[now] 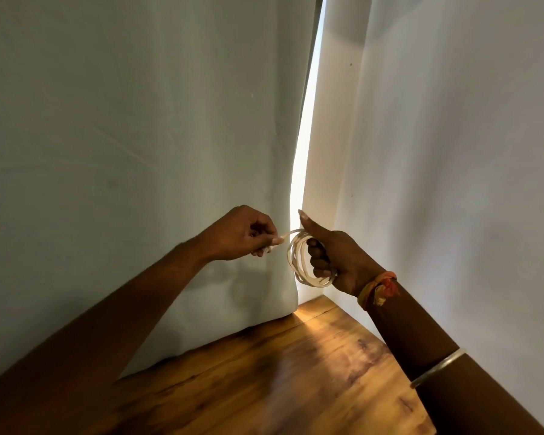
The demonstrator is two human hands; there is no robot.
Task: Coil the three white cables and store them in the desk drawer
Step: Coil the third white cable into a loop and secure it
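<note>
A white cable [297, 262] is wound in several loops around the fingers of my right hand [333, 262], whose thumb points up. My left hand [245, 235] pinches the cable's free end, with its plug just left of the coil. Both hands are raised above the wooden desk [264, 372], in front of the curtains. Only this one cable is in view, and the drawer is out of sight.
Two pale curtains [139, 152] hang behind the desk and rest on its back edge, with a bright gap [305, 146] between them. The desk's right edge runs along the right curtain [453, 183]. My right arm wears a thread band and a metal bangle [437, 367].
</note>
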